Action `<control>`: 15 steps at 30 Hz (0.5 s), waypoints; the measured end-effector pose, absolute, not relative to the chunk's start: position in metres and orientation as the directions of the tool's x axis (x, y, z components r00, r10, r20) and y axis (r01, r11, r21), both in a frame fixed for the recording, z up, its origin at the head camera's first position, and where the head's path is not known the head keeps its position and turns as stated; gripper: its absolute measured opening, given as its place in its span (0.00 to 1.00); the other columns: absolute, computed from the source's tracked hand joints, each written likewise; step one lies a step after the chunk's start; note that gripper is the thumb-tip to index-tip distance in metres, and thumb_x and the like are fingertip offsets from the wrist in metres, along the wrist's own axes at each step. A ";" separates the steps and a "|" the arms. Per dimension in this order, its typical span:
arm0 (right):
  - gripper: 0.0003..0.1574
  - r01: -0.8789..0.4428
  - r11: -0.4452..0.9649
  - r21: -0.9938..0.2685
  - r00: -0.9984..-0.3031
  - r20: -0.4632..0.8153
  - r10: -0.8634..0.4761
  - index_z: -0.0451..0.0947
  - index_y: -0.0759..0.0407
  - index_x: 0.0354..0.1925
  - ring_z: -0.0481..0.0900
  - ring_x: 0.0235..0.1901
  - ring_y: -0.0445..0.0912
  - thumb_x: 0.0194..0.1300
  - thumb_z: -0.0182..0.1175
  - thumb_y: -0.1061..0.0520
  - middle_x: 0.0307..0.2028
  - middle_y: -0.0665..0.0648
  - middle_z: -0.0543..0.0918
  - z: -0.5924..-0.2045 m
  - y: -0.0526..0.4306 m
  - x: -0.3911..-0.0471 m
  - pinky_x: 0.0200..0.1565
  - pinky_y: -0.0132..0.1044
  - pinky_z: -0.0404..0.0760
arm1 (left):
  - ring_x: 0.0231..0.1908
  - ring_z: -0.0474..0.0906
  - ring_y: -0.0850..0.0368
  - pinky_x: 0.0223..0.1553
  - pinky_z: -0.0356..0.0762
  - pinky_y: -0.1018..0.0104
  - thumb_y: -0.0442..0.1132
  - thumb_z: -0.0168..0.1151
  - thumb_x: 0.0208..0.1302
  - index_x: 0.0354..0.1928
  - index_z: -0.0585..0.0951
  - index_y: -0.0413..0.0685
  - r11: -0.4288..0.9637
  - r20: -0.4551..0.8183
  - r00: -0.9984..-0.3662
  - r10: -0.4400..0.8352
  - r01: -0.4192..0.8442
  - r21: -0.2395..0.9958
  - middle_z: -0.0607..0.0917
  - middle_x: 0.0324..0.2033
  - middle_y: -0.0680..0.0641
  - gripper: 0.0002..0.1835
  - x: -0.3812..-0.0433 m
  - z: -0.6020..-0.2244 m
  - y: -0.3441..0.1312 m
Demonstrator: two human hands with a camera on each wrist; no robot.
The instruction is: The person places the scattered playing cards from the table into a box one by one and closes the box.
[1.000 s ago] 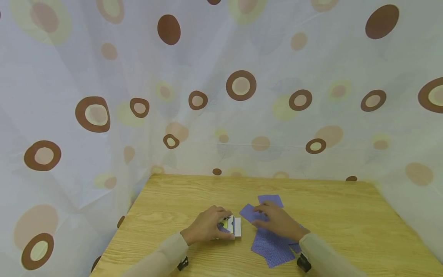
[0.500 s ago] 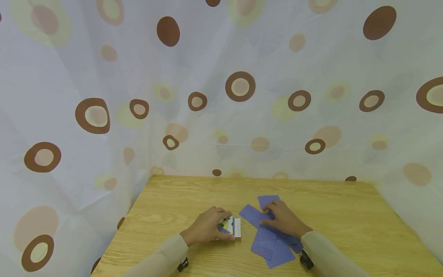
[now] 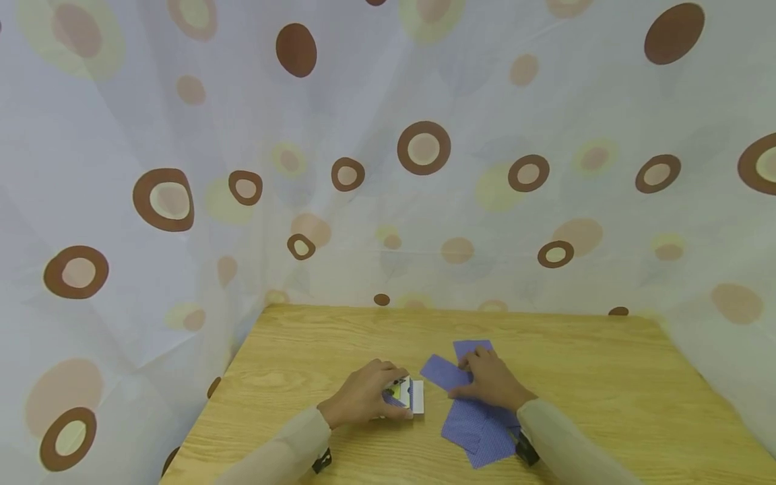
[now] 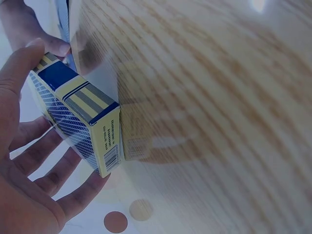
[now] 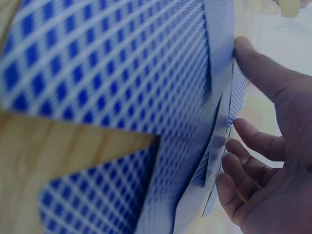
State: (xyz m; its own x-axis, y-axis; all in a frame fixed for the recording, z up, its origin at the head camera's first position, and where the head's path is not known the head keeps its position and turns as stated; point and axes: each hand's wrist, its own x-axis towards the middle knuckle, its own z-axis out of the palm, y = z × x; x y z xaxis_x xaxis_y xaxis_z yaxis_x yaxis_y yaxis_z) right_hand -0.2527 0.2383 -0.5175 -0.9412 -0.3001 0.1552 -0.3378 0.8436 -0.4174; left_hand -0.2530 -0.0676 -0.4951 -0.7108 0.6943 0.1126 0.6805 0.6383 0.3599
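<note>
My left hand grips a small playing-card box, its thumb on one side and fingers on the other. A white flap sticks out at the box's right end. In the left wrist view the box shows blue and cream printing and a barcode. To its right, my right hand pinches a blue-backed playing card by its long edges, thumb near and fingers far. More playing cards lie scattered under and around that hand. In the right wrist view the overlapping cards have a blue-and-white lattice.
The wooden table carries the cards and the box. Behind it and at both sides hangs a pale curtain with brown and yellow spots. One card lies beyond the right fingers.
My right hand moves right across the cards, then back left, and now has its thumb and fingers on a card's edges. The left hand stays on the box.
</note>
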 end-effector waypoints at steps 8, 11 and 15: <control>0.38 -0.321 0.792 -0.519 -0.946 0.137 -0.294 0.81 0.69 0.44 0.74 0.40 0.47 0.45 0.85 0.45 0.40 0.56 0.78 -0.508 0.236 -0.252 0.46 0.47 0.78 | 0.54 0.75 0.59 0.48 0.77 0.65 0.70 0.70 0.57 0.68 0.79 0.52 0.647 0.104 -0.715 0.692 0.677 0.350 0.82 0.59 0.53 0.43 -0.253 -0.493 -0.066; 0.34 -0.315 0.775 -0.548 -0.948 0.152 -0.278 0.81 0.69 0.43 0.73 0.38 0.46 0.46 0.84 0.50 0.37 0.55 0.78 -0.508 0.235 -0.253 0.43 0.45 0.77 | 0.54 0.75 0.59 0.48 0.77 0.66 0.70 0.70 0.56 0.67 0.79 0.52 0.648 0.106 -0.714 0.692 0.679 0.345 0.82 0.59 0.53 0.43 -0.253 -0.493 -0.066; 0.26 -0.307 0.747 -0.590 -0.952 0.192 -0.239 0.81 0.66 0.39 0.75 0.34 0.45 0.48 0.83 0.55 0.33 0.53 0.80 -0.510 0.235 -0.253 0.40 0.42 0.77 | 0.54 0.75 0.59 0.48 0.77 0.65 0.70 0.70 0.56 0.67 0.79 0.53 0.649 0.108 -0.713 0.692 0.681 0.340 0.82 0.59 0.52 0.43 -0.253 -0.495 -0.066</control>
State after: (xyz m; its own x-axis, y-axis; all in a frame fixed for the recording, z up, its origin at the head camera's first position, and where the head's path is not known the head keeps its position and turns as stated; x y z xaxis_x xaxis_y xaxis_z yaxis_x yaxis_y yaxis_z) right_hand -0.2535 0.2349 -0.5097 -0.9518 -0.2389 0.1923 -0.3067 0.7472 -0.5896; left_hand -0.2531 -0.0663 -0.4946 -0.7135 0.6923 0.1080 0.6808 0.6486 0.3402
